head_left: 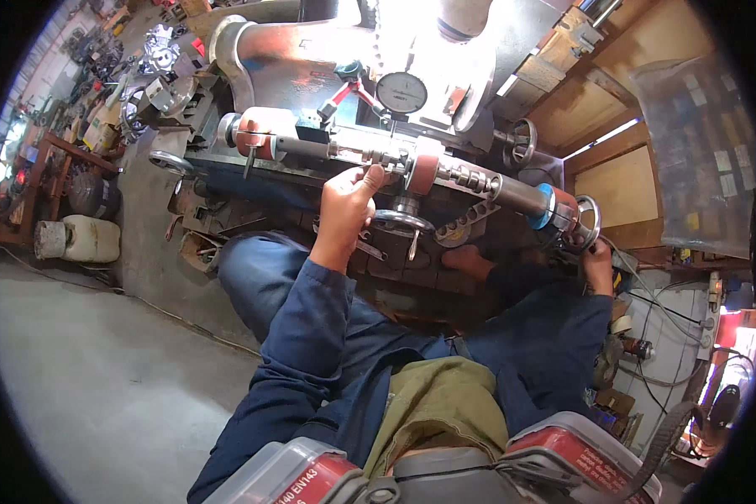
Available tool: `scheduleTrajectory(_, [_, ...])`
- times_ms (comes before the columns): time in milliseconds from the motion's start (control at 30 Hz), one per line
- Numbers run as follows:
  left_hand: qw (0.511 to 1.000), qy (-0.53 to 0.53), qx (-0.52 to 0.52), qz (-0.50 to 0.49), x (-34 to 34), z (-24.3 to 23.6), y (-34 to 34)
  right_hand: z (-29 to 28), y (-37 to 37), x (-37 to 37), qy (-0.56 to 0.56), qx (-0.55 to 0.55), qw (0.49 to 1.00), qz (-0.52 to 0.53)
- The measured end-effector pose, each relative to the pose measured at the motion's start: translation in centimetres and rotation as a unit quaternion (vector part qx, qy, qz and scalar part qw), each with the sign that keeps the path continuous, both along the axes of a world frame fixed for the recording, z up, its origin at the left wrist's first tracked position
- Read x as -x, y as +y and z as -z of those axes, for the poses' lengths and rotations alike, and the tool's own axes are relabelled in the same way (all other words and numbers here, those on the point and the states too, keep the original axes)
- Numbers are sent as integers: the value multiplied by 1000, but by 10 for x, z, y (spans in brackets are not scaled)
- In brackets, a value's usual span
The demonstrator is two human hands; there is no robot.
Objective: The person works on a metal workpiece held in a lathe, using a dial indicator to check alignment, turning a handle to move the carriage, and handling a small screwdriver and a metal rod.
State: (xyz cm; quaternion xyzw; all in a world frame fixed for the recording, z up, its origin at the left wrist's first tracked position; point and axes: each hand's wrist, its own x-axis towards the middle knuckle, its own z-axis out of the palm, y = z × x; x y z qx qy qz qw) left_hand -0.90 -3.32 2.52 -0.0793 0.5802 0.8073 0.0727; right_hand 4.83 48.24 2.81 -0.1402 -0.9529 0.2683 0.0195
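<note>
Machine point(298, 60): heavy grey metal, with rounded castings and smooth, glossy surfaces. Cylinder point(91, 238): cream, scuffed, lying on its side on the grey floor at left. Stepped shaft point(470, 179): bright steel, ridged with discs, set lengthwise along the machine's front between two end holders. Left hand point(347, 207): bare, thumb and fingers drawn close together at the shaft's near side, left of the collar; whether they grip it cannot be told. Right hand point(598, 262): bare, fingers curled around the lower rim of the end handwheel point(592, 220), a polished metal ring. Collar point(424, 171): red-brown, rounded block at the shaft's middle. Dial gauge point(401, 92): round, pale-faced, dark-rimmed, above the shaft.
</note>
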Motion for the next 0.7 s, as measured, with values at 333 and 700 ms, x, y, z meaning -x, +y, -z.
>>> scheduleTrajectory(333, [996,-22,-15,-83,4,4,7,-36,-9,-17,53,121,991,-1])
scheduleTrajectory(700, [996,-25,-34,-81,4,7,9,-32,-11,39,156,207,961,92])
